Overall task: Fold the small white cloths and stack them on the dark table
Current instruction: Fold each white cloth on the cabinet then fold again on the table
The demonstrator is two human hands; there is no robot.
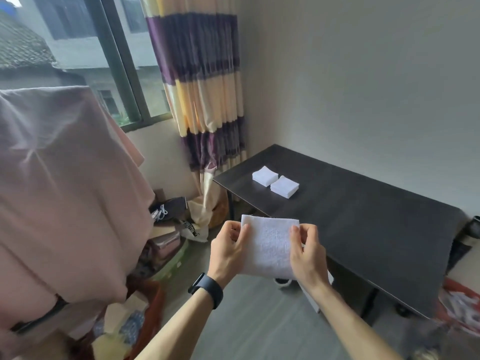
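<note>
I hold a small white cloth (270, 245) up in the air, in front of the near left corner of the dark table (363, 224). My left hand (228, 250) pinches its left edge and my right hand (306, 253) pinches its right edge. The cloth hangs as a flat rectangle between them. Two stacks of folded white cloths lie side by side at the far left of the table, one stack (265, 176) farther back and the other stack (284, 187) just in front of it.
A large pink sheet (65, 190) hangs at the left. Below it stands a basket with mixed fabric (130, 328). A striped curtain (202, 87) hangs by the window. Bags and clutter (174, 224) lie on the floor left of the table.
</note>
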